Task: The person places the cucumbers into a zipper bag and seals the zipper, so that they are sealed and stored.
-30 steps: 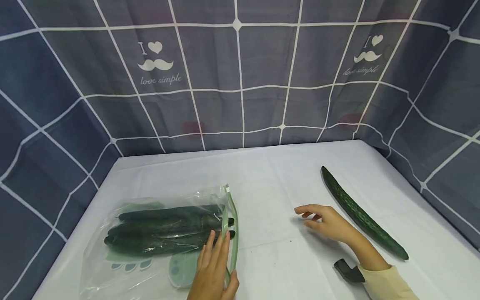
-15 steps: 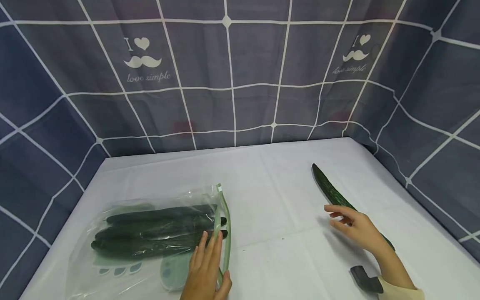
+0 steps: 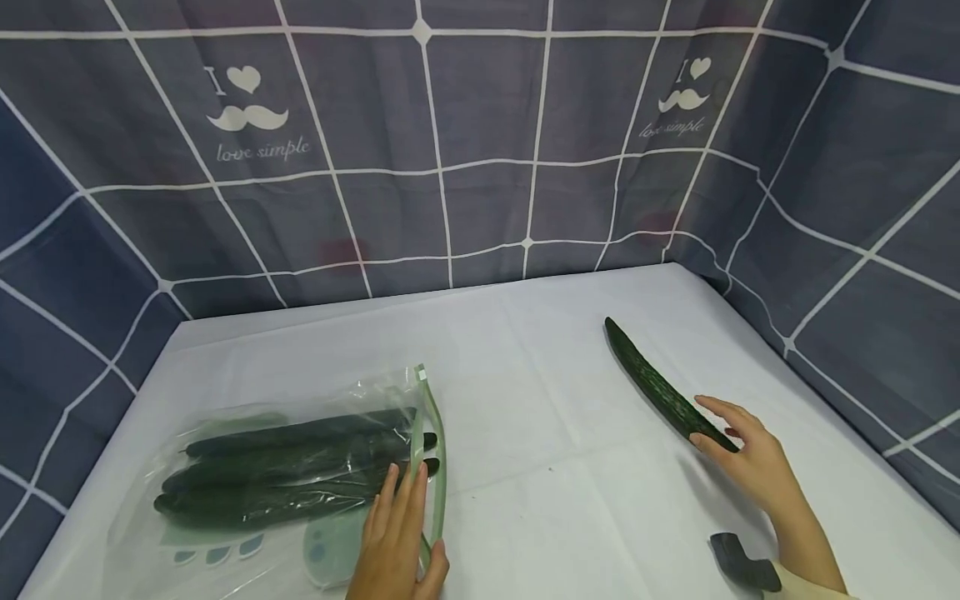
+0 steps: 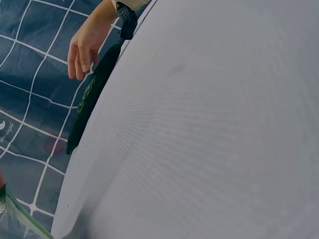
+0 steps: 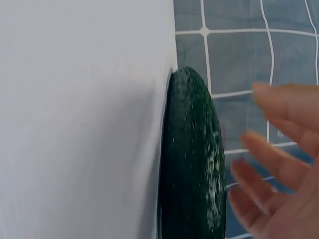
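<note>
A long dark green cucumber [image 3: 652, 379] lies slantwise on the white cloth at the right. Over its near end hovers my right hand [image 3: 761, 462], thumb and fingers spread to either side. In the right wrist view, loosely bent fingers [image 5: 279, 154] stand apart from the cucumber [image 5: 192, 159]. At the left lies a clear zip bag [image 3: 127, 533] with three cucumbers [image 3: 277, 471] inside, their tips showing at its green-edged mouth. My left hand [image 3: 397, 533] rests on the bag near that mouth, fingers straight. The left wrist view catches only a corner of the bag [image 4: 22, 219].
The table carries a white cloth [image 3: 525, 375] reaching back to a grey curtain [image 3: 480, 108] with white grid lines. More curtain closes off both sides. A dark grey strap piece [image 3: 742, 567] sits at my right wrist, by a pale sleeve.
My right hand has moved right and lowered over the cucumber's near end, its fingers parting. The left hand stays on the bag. The whole head view has shifted a little.
</note>
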`<action>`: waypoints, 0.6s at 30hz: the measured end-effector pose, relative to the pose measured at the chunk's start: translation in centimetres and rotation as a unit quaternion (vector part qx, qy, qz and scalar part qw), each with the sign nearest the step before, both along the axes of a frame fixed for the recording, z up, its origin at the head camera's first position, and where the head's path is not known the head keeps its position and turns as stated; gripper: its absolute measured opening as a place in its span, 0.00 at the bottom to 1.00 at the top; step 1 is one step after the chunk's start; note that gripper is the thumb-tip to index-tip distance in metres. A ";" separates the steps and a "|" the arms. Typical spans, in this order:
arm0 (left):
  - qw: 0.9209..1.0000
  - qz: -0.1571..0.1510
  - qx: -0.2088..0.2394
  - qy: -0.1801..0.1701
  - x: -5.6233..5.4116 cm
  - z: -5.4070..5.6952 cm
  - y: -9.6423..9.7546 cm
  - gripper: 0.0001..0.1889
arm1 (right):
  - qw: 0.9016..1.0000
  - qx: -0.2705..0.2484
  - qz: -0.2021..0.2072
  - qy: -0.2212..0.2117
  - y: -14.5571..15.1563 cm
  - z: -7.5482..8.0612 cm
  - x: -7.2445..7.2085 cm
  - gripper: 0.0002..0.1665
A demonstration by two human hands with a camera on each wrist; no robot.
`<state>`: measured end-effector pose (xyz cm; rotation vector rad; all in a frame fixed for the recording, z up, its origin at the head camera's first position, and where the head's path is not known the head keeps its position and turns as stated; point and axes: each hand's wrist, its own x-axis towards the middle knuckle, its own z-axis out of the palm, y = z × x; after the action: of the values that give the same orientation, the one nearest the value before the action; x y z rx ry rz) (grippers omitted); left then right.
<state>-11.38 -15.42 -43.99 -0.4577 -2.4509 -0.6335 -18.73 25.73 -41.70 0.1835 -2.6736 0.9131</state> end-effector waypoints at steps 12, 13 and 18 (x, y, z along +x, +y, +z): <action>1.000 0.003 0.003 0.006 0.1 0.0 -0.1 0.46 | 0.994 0.046 -0.010 -0.100 1.3 -1.2 -0.5 0.40; 1.000 0.003 0.004 0.006 0.1 0.0 -0.1 0.46 | 0.993 0.049 -0.011 -0.106 1.3 -1.3 -0.6 0.40; 1.000 0.000 0.004 0.007 0.1 0.0 0.0 0.46 | 0.988 0.061 -0.013 -0.144 1.4 -1.4 -0.9 0.44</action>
<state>-11.32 -15.40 -44.04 -0.4565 -2.4336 -0.6386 -19.58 27.11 -43.08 0.0454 -2.9930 0.8237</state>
